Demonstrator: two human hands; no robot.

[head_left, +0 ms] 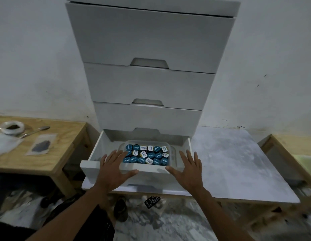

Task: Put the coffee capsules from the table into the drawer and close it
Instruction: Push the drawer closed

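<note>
Okay, coffee capsules point(145, 154) — blue and white foil lids, white lettering too blurred to read — sit packed in a clear plastic tub point(171, 150) inside the pulled-out bottom drawer point(99, 146) of the white cabinet point(147, 42). Left hand point(113, 171) and right hand point(189, 168) spread flat at its front edge, fingers wide, gripping nothing.

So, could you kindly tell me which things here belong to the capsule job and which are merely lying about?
Job: blue and white coffee capsules in clear plastic tub; open white drawer; left hand; right hand.

Lying about: metal spoon, small white bowl, clear sachet, wooden side table.
</note>
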